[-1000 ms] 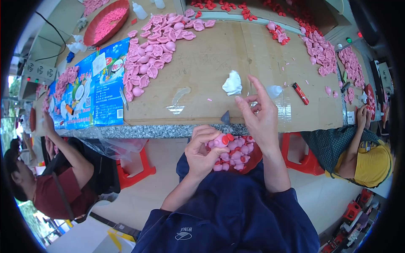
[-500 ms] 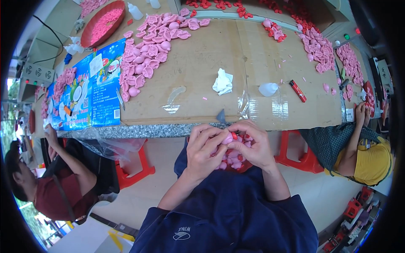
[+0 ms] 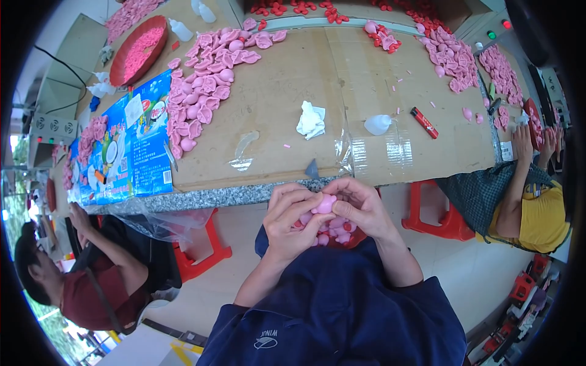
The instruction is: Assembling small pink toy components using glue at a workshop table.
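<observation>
Just beyond the table's front edge, my left hand (image 3: 290, 218) and my right hand (image 3: 361, 210) meet, fingers and thumbs closed on one small pink rounded toy part (image 3: 325, 204). Its soft-looking, bulbous shape shows between the fingertips. Directly below, on my lap, a red bowl (image 3: 356, 238) holds several similar pink parts (image 3: 337, 227) with bits of red among them. My hands partly cover the bowl.
On the cardboard-covered table (image 3: 268, 110) lie a crumpled tissue (image 3: 311, 120), a white squeeze bottle (image 3: 378, 124), a red marker-like tube (image 3: 424, 122) and a grey triangular piece (image 3: 312, 169). Pink parts (image 3: 198, 91) heap at left. People sit at both sides.
The pink part has been turned between my fingers: red showed beside it before, and now its rounded pink side faces up. The whole view has shifted slightly.
</observation>
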Tool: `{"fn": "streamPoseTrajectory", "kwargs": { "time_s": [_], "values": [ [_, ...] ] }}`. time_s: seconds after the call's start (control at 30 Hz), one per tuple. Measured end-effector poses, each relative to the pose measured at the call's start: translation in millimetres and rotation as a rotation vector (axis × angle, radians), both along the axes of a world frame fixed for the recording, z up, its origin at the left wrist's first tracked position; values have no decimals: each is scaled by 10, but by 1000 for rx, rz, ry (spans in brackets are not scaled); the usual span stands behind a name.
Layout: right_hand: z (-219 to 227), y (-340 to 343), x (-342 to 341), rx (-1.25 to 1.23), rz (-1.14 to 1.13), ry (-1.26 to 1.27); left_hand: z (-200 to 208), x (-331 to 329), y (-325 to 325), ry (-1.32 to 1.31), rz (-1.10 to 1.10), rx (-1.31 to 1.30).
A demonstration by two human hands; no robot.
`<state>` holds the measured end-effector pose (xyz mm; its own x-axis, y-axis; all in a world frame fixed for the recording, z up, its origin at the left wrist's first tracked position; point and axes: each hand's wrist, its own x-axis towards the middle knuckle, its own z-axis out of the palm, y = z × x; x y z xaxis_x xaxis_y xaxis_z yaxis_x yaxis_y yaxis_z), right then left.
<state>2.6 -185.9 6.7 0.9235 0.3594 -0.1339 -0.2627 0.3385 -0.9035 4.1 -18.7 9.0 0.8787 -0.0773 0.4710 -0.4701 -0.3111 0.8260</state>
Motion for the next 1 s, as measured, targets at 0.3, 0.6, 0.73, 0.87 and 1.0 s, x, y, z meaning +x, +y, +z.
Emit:
{"fn": "streamPoseTrajectory", "kwargs": {
  "time_s": [0.3,0.6,0.73,0.87,1.0],
  "values": [
    [53,101,-8,-14,-142,89,-35,-32,-17,123,48,-24],
    [40,195,5,-203,-417,-171,-62,2,15,638,-165,-715],
    [150,100,50,-418,-290,-345,-87,-3,-13,692,-249,-878],
    [108,65,36,-330,-238,-340,-98,-32,-64,549,-182,-771],
    [66,25,55,-319,-186,-357,-137,-95,-53,432,-36,-471]
  ]
}}
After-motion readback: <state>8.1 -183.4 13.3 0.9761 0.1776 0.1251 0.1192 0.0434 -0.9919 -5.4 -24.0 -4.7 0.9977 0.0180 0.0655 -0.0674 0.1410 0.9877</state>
